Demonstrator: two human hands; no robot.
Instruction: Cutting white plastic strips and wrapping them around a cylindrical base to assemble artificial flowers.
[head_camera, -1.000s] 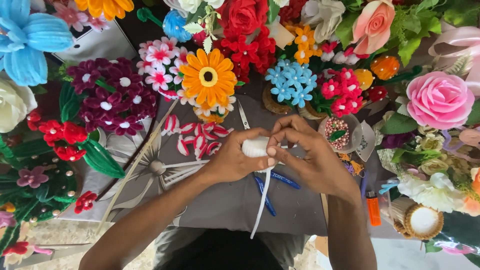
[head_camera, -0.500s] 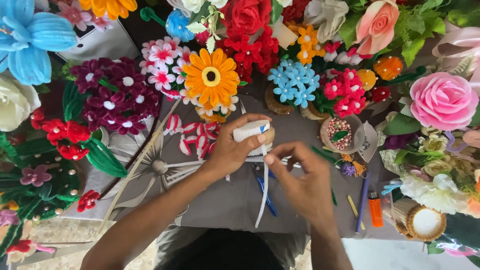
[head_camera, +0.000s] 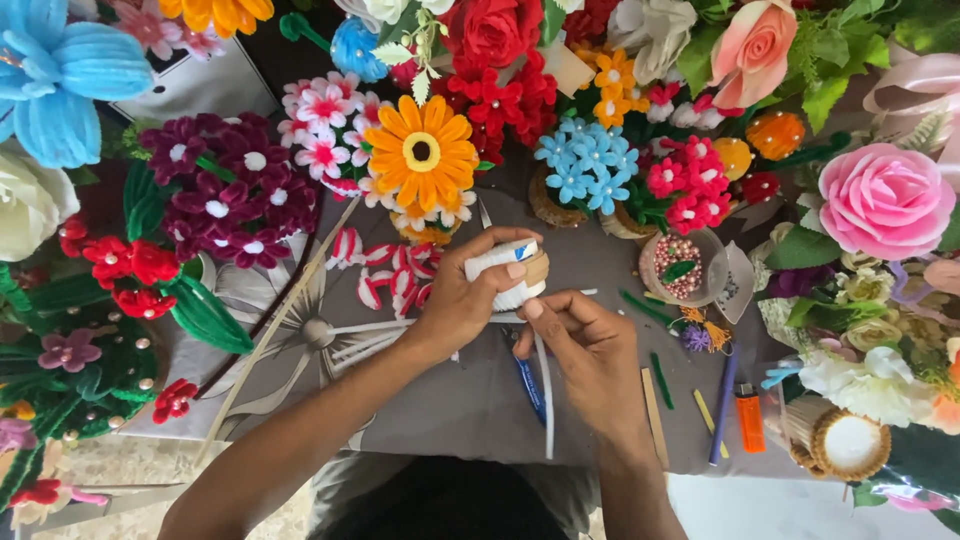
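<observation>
Far to my left on the grey surface (head_camera: 470, 400) stand the finished pieces: a big blue fuzzy flower (head_camera: 55, 85), a dark purple cluster (head_camera: 225, 195) and small red blooms (head_camera: 125, 270). Moving in, an orange daisy (head_camera: 422, 153) rises above a loose scatter of red-and-white petals (head_camera: 385, 270) that lie unassembled, so some making looks done and some not. My left hand (head_camera: 465, 300) is curled closed around a white roll of ribbon (head_camera: 510, 272), held just above the surface at the centre, thumb pressed over its top. Just to its right, my right hand (head_camera: 590, 350) pinches the free end with thumb and forefinger closed, and a white strip (head_camera: 546, 395) trails from there down toward me. I judge the strip is partly drawn off and not yet cut or wrapped onto anything. Further right sit a cup of pink beads (head_camera: 680, 265), a purple pen (head_camera: 722, 405), an orange lighter (head_camera: 750, 417) and a large pink rose (head_camera: 885, 200). My fingers cover most of the roll, so I cannot tell how much remains on it; a blue tool (head_camera: 530, 385) under my right hand is half hidden, and the flowers at the edges are cut off.
</observation>
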